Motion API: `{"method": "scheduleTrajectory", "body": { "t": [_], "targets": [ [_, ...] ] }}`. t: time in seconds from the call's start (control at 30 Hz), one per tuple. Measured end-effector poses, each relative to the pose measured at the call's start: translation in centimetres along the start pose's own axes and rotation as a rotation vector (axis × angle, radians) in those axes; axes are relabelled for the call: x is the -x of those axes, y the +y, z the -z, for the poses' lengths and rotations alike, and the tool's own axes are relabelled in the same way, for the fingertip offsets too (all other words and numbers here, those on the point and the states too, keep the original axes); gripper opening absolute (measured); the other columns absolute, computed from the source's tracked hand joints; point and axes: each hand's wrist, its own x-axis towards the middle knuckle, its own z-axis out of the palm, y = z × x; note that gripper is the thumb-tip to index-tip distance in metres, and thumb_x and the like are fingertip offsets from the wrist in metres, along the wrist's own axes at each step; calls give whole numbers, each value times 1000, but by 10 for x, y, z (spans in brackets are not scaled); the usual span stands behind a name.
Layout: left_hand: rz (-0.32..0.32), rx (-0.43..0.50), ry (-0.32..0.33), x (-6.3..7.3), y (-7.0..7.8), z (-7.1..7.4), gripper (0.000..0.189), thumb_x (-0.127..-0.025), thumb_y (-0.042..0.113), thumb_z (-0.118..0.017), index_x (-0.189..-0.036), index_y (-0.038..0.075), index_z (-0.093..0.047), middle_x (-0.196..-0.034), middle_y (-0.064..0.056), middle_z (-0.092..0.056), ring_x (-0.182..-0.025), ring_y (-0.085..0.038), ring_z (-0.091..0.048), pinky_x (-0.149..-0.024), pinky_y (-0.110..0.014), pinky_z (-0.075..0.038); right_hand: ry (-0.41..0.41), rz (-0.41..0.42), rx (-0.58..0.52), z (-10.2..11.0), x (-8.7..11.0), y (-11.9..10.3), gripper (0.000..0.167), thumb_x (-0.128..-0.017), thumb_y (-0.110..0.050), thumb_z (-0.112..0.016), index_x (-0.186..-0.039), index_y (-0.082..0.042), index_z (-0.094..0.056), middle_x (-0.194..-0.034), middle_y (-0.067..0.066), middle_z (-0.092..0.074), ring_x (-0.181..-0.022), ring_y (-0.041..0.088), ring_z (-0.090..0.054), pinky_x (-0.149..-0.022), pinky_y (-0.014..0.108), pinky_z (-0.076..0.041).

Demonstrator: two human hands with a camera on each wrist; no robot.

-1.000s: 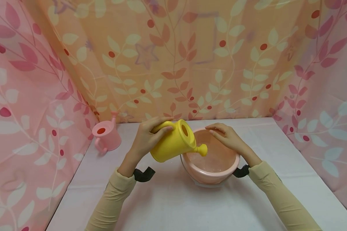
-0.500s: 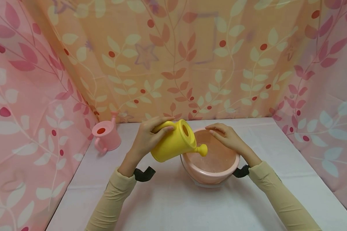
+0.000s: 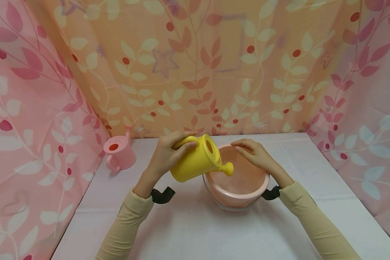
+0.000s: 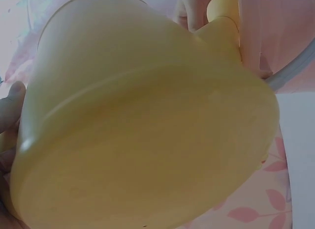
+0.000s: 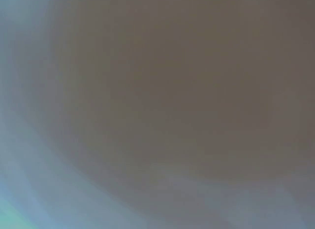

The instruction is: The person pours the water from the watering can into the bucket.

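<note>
My left hand (image 3: 165, 153) grips the handle of a yellow watering can (image 3: 195, 162), which is held up off the table and tilted to the right. Its round sprinkler head (image 3: 228, 169) hangs over the left part of a pink bowl (image 3: 237, 199). Small glints show inside the bowl, but the liquid level is hard to tell. My right hand (image 3: 255, 155) rests at the bowl's far right rim with fingers loosely bent. In the left wrist view the can's base (image 4: 147, 150) fills most of the picture, with fingertips (image 4: 11, 108) at its left. The right wrist view is too blurred to read.
A pink watering can (image 3: 120, 152) stands at the table's back left, spout toward the back. White cloth covers the table (image 3: 195, 231). Leaf-patterned curtains (image 3: 195, 72) enclose the back and both sides. Something clear-edged shows under the bowl.
The yellow watering can and my left hand have shifted very slightly to the right, and the can stays tilted over the bowl. My right hand keeps its place on the rim.
</note>
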Motion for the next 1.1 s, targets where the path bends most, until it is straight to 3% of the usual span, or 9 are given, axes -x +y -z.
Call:
{"method": "scheduleTrajectory", "body": {
  "t": [0.13, 0.43, 1.1],
  "targets": [
    [5, -1, -9, -3, 14, 2, 27, -77, -2, -70, -104, -2, -67, -84, -9, -65, -73, -13, -53, -67, -20, -46, 2, 2, -2, 0, 0, 0, 31, -94, -21, -55, -119, -4, -58, -120, 13, -59, -117, 30, -49, -99, 50, -37],
    [-11, 24, -18, -1, -14, -4, 31, -78, 9, -71, -109, 8, -68, -93, -2, -68, -80, -11, -57, -72, -21, -48, 6, 12, -8, 0, 0, 1, 30, -94, -20, -55, -119, -3, -59, -119, 13, -59, -117, 29, -50, -99, 49, -38],
    [-60, -8, -38, -6, -13, -5, 32, -79, 14, -71, -111, 11, -67, -101, 0, -68, -86, -10, -59, -76, -23, -50, -9, -7, -7, 1, 0, -1, 31, -94, -20, -54, -120, -4, -58, -121, 13, -58, -118, 29, -49, -100, 49, -37]
  ]
}}
